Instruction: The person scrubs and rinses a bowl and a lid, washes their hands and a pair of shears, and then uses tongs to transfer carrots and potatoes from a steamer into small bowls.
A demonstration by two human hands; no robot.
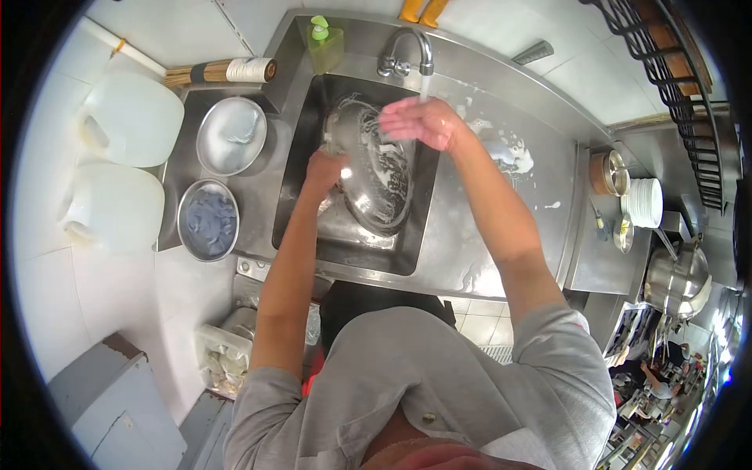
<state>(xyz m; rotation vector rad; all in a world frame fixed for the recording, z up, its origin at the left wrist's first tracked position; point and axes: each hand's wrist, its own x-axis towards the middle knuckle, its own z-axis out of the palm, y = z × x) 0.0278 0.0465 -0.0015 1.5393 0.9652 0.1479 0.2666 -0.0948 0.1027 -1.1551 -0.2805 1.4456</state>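
Observation:
A large shiny metal bowl [376, 168] stands tilted in the sink [415, 254], streaked with suds and water. My left hand [325, 170] is closed on its left edge; the fingertips are partly hidden. Under the running faucet [425, 59], my right hand [423, 124] is open, fingers stretched out above the bowl's upper right edge. Water falls onto this hand, which holds nothing.
Left of the sink are a metal bowl of foamy water [233, 157] and a bowl with bluish cloth [208, 223]. A green-topped soap bottle [325, 51] stands behind. Suds [513, 157] dot the right counter; stacked white plates [644, 202] stand farther right.

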